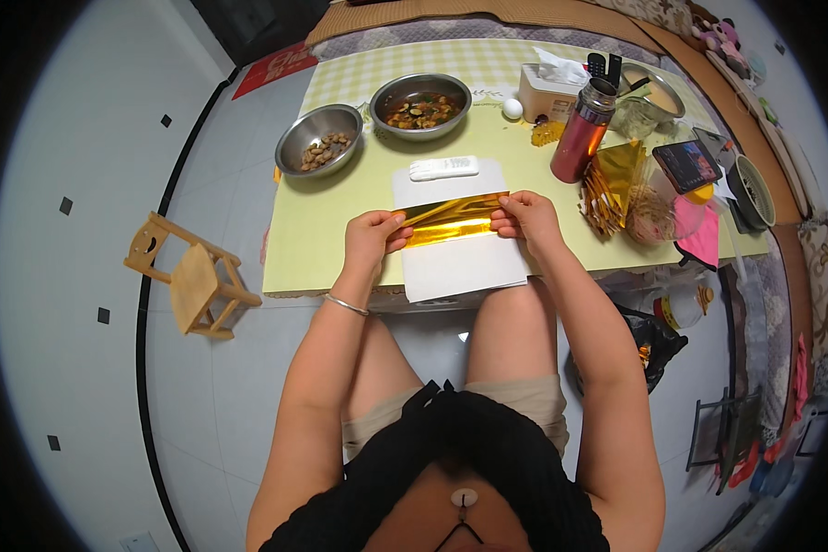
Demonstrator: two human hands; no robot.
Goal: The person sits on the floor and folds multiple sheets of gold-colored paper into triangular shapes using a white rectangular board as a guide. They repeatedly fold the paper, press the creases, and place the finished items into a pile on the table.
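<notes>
A shiny gold foil sheet (pixel 453 221) stretches between my two hands above the table, with a fold running along its upper edge. My left hand (pixel 374 241) pinches its left end, thumb on top. At the other end, the fingers of my right hand (pixel 526 221) are closed on the upper corner. Beneath the foil lies a white sheet or board (pixel 460 267), overhanging the near table edge. A white oblong object (pixel 443 167) rests on that board just beyond the foil; its kind is unclear.
Two steel bowls stand at the back left, one with nuts (pixel 325 152), one with mixed food (pixel 423 112). To the right are a red thermos (pixel 583 133), a stack of folded gold foil (pixel 616 189), a phone (pixel 687 166) and a tissue box (pixel 545 92). A small wooden chair (pixel 198 276) stands left.
</notes>
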